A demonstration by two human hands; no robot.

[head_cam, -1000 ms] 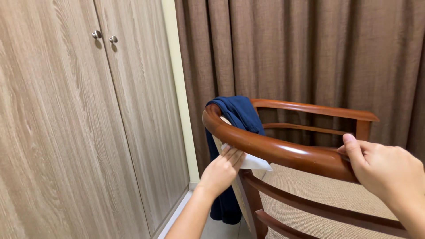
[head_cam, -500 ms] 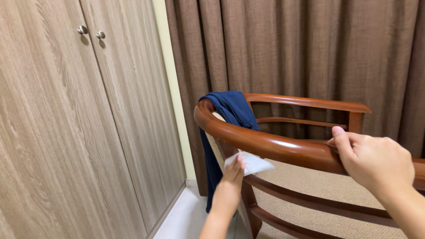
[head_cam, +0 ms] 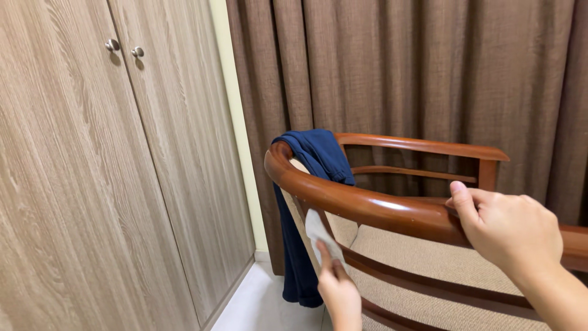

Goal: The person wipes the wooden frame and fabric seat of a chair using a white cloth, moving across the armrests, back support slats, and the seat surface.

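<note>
While the wooden wardrobe (head_cam: pixel 92 184) stands shut at far left, a navy garment (head_cam: pixel 312 156) hangs over the curved end of the wooden chair (head_cam: pixel 367 205). Left hand (head_cam: pixel 340 294), low under the top rail, fingers together, presses a white cloth (head_cam: pixel 318 230) against the upright below the rail. Right hand (head_cam: pixel 508 230) is clamped over the top rail, thumb up. Brown curtain (head_cam: pixel 429 73) behind.
</note>
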